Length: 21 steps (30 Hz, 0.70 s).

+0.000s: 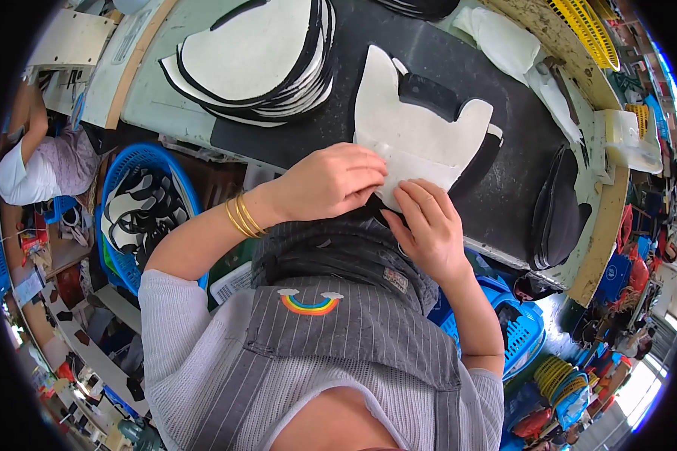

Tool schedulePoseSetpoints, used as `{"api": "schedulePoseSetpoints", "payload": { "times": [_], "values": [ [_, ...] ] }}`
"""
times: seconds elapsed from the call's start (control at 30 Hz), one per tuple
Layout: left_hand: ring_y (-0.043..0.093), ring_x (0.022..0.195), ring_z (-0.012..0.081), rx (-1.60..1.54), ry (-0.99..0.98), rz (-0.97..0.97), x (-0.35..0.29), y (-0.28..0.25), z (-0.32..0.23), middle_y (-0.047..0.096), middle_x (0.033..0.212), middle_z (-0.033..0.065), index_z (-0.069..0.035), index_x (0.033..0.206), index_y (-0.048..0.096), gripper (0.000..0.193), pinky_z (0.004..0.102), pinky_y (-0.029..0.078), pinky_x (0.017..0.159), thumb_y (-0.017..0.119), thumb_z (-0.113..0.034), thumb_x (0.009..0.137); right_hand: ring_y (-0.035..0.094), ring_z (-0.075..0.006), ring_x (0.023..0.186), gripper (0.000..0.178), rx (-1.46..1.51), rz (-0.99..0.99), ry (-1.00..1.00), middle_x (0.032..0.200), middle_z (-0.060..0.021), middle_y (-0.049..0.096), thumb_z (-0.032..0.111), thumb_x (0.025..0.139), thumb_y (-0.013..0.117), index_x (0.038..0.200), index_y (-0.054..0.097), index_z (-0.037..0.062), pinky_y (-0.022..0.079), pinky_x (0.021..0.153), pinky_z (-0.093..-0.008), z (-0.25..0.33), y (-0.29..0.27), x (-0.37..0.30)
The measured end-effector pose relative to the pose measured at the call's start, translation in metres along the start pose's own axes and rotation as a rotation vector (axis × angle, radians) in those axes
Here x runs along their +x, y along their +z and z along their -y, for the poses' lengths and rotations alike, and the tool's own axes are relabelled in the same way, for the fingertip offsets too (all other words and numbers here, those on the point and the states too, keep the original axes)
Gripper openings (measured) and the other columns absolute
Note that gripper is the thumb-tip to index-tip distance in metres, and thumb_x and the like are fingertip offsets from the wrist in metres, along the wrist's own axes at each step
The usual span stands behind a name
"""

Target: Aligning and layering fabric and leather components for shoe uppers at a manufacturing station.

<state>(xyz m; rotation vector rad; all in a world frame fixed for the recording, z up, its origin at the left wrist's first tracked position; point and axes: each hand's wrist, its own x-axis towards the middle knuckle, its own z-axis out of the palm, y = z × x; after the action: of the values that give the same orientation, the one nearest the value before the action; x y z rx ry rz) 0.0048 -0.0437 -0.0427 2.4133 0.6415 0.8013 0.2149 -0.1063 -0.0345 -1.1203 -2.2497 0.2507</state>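
Note:
A white cut piece [414, 128], soft-looking with a deep curved notch at its far side, lies on the black mat in front of me. Dark material shows under its right side and in the notch. My left hand [331, 182] is closed, its fingertips pinched at the piece's near left edge. Beside it, my right hand [429, 224] grips the near edge, fingers on top and thumb below. Both hands almost meet over a seam or fold line there. The underside of the piece is hidden. A stack of white, black-edged rounded pieces [252, 52] sits at the far left.
The black mat [519, 180] covers much of the green table. Dark cut pieces [557, 214] are stacked at the right, near white cloth [504, 41]. A blue basket [192, 177] of scraps stands at left, another blue basket [525, 334] at lower right. A person [49, 161] sits far left.

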Motion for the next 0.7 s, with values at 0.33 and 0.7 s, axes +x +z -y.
{"api": "schedulePoseSetpoints", "payload": {
  "times": [0.33,0.7],
  "values": [
    [0.056,0.104,0.0258,-0.042,-0.017,0.075,0.004,-0.002,0.001,0.062,0.106,0.0077,-0.002,0.095,0.065,0.026,0.0358,0.046,0.09,0.071,-0.006,0.069,0.061,-0.0295,0.094,0.028,-0.159,-0.035,0.037,0.097,-0.0133,0.062,0.002,0.068,0.072,0.093,0.062,-0.0043,0.053,0.079,-0.037,0.004,0.01,-0.001],
    [0.057,0.095,0.0247,-0.152,-0.133,0.094,0.013,-0.004,0.005,0.063,0.096,0.0073,-0.003,0.088,0.063,0.021,0.0353,0.047,0.084,0.071,-0.008,0.069,0.062,-0.0288,0.086,0.021,-0.087,-0.111,0.144,0.093,-0.012,0.063,0.0,0.07,0.07,0.09,0.062,-0.002,0.052,0.073,-0.0354,0.011,0.013,0.006]
  ]
}}
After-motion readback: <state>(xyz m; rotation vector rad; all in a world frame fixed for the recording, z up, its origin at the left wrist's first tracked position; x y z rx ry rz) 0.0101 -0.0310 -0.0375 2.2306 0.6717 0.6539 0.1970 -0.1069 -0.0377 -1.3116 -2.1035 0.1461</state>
